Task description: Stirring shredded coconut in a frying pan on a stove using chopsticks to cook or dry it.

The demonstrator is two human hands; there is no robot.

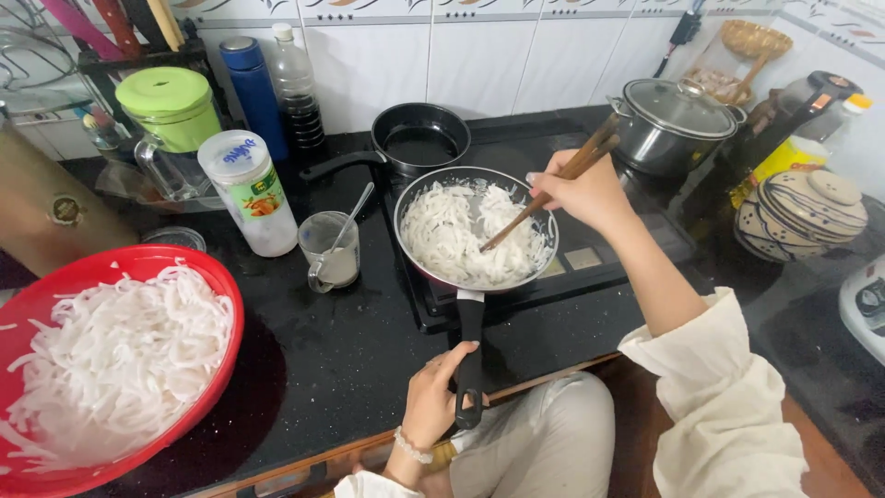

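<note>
Stirring white noodles (461,235) in the frying pan (475,175) on the stove near the worktop's front edge. Left hand (433,401) closed around the pan handle (469,355), right hand (585,189) pinching chopsticks (530,207). Best to lift strands gently, keeping the pan steady.

Left hand (435,398) grips the black handle of the frying pan (475,231), which sits on the black stove top (590,267); right hand (583,192) holds wooden chopsticks (553,192), tips down among the white noodles (461,235) in the pan; an empty black saucepan (420,138) stands just behind; a lidded steel pot (671,124) stands to the right; a red bowl (217,295) of white noodles rests on the dark counter at left; a glass cup (332,251) with a spoon stands between bowl and pan.
</note>
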